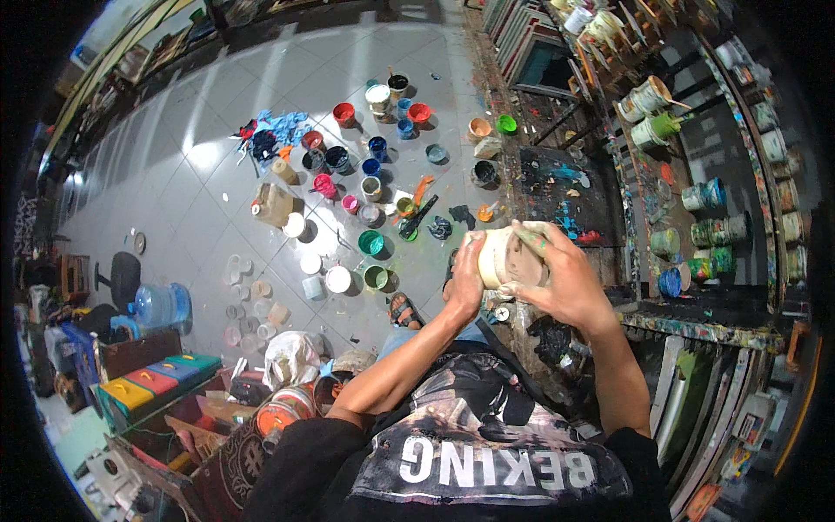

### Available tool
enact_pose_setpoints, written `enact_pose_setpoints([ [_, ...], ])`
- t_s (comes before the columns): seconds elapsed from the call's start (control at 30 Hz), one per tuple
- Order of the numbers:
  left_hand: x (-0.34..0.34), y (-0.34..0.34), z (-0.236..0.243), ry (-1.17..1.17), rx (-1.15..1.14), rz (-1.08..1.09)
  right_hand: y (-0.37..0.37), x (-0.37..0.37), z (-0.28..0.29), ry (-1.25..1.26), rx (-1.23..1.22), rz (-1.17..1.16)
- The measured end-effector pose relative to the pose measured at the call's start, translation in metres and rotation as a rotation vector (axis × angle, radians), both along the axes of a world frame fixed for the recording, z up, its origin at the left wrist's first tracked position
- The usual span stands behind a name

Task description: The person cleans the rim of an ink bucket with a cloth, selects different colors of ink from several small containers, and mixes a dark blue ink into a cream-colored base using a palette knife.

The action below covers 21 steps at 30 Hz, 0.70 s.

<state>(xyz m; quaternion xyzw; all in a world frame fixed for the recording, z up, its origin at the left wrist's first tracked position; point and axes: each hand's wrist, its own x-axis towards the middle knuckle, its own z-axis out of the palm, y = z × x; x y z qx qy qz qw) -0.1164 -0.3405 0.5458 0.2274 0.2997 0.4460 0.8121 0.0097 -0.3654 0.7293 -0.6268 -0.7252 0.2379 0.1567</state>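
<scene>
Between my two hands is a cream-coloured round tub (497, 259), tipped on its side in front of my chest. My left hand (466, 277) presses against its left side, fingers closed along the wall. From the right, my right hand (561, 274) wraps round its greyish end, thumb below and fingers above; green paint marks one finger. What the tub holds cannot be made out. Beyond it on the floor lie a crumpled black rag (440, 228) and a tub with orange paint (485, 212).
Several open paint cups stand on the tiled floor, among them a teal cup (371, 243) and a white tub (338, 279). A plastic jug (273, 204) is further left. Paint-stained shelving with tubs (720, 230) runs along my right. A blue water bottle (163, 304) lies at left.
</scene>
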Motion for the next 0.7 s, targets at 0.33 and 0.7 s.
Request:
enact_pose_setpoints([
  [0.33,-0.002,-0.006,-0.002,-0.376,-0.300,-0.184,-0.011,-0.005,-0.006,0.318,-0.077,-0.336],
  [0.7,-0.006,-0.001,0.011,-0.409,-0.341,-0.450,-0.048,0.035,-0.080,0.921,-0.411,-0.573],
])
